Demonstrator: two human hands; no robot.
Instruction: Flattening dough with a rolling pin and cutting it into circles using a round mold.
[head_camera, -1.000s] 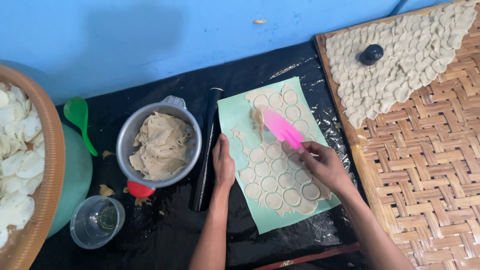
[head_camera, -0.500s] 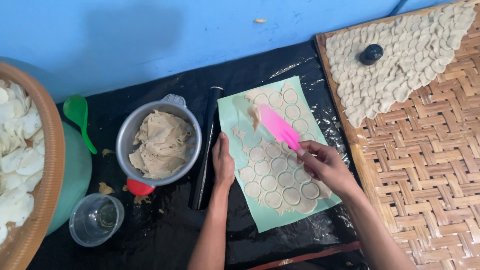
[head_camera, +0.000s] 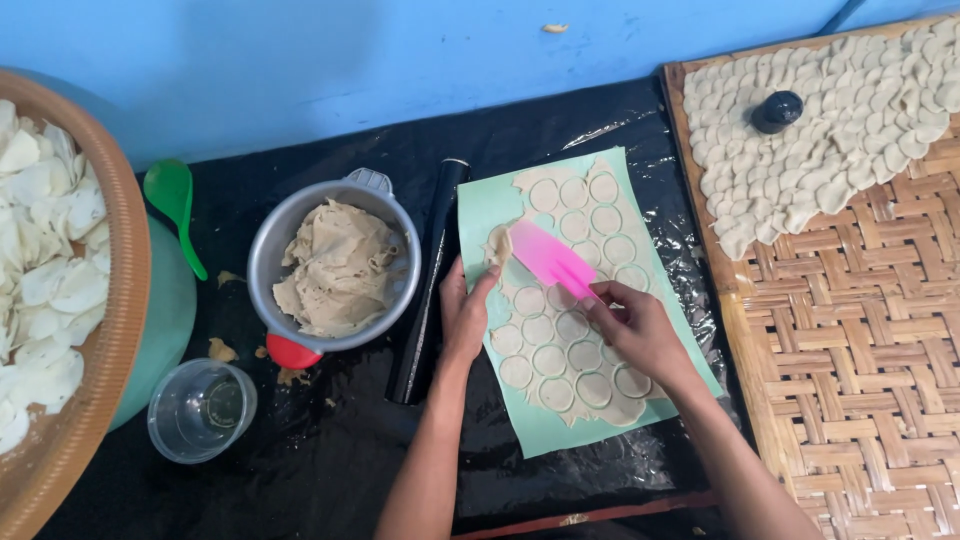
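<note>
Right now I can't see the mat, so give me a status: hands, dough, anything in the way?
Right hand grips pink scraper. Left hand pins green mat, fingers at lifted dough scrap. Cut dough sheet flat on mat. Black rolling pin lies beside left hand.

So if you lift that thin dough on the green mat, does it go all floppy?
Probably yes. The dough sheet is rolled thin and cut full of circles, so it would likely sag and tear. A bit already bunches up at the pink scraper. It looks soft, maybe sticky too.
</note>
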